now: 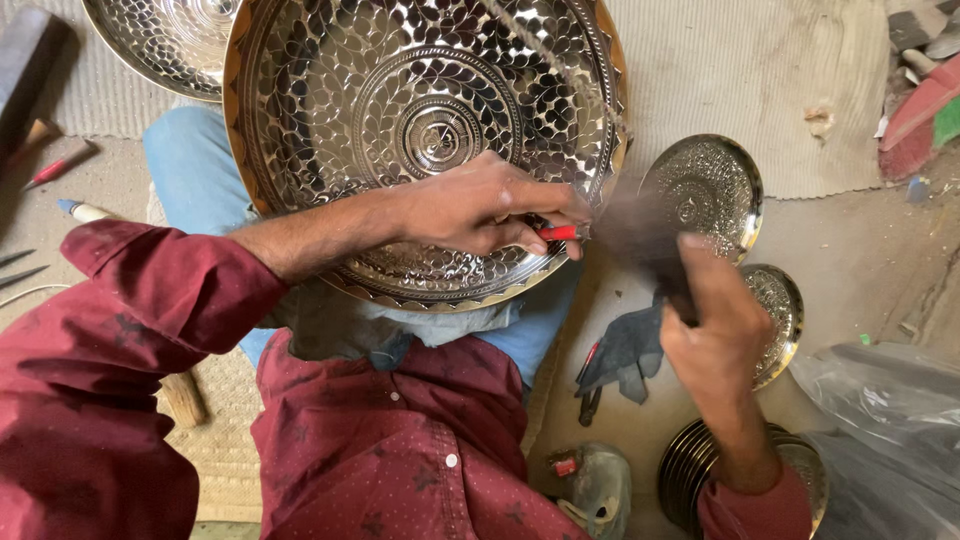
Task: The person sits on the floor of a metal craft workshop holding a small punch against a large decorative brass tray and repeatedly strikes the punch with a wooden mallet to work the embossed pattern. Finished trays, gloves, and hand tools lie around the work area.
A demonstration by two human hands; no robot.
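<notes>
polished metal, embossed with leaf pattern: large round tray (420, 140) propped on the lap, leaning against the knees. probably stiff and rather heavy, slippery on the shiny face; better gripped at the thick golden rim. left hand (480, 210) resting on the lower part of the tray, fingers pinched around a thin red-handled tool (555, 232). right hand (715, 325) raised just beside, closed around a blurred dark hammer (640, 235). further out: dark cloth (625, 350) on the floor, smaller embossed plates (705, 190), stack of plates (690, 465).

Silver leaf-patterned tray (400, 100) with gold rim, maroon sleeve (120, 330), red-handled tool (558, 232)
</notes>
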